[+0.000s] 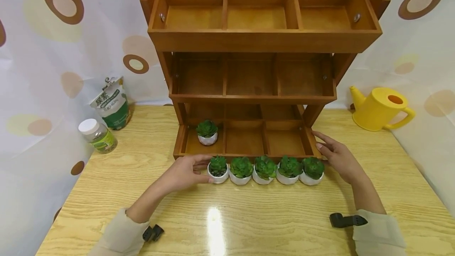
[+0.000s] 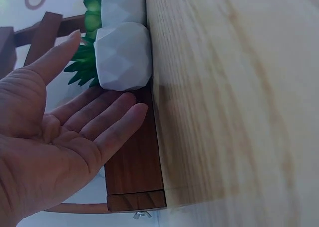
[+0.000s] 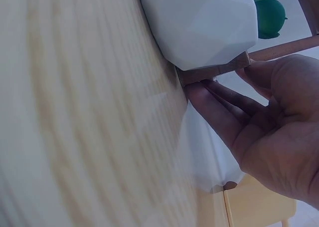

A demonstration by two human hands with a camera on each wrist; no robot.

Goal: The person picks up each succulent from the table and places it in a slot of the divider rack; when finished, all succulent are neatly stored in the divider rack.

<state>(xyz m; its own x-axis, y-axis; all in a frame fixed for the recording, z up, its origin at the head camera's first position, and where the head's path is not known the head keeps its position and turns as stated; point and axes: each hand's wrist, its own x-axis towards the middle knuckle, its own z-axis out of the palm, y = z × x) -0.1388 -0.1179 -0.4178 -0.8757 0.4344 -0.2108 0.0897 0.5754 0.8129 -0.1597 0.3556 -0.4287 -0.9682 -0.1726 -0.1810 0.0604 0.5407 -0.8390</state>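
Several small succulents in white faceted pots stand in a row on the table along the front of a brown wooden shelf point(image 1: 264, 42). My left hand point(image 1: 185, 172) is at the left end of the row, its thumb and fingers spread beside the leftmost potted succulent point(image 1: 218, 170). In the left wrist view its fingertips lie close to that white pot point(image 2: 123, 57); contact is hard to tell. My right hand point(image 1: 339, 161) touches the right end of the shelf's bottom tier with extended fingers, beside the rightmost potted succulent point(image 1: 313, 171). Another potted succulent point(image 1: 207, 132) sits in the bottom tier's left compartment.
A yellow watering can point(image 1: 378, 110) stands at the back right. On the left are a clear jar with a white lid point(image 1: 97, 135) and a green-and-white pouch point(image 1: 113, 106) closed with a clip. A patterned sheet point(image 1: 71, 50) hangs behind the wooden table point(image 1: 277, 220).
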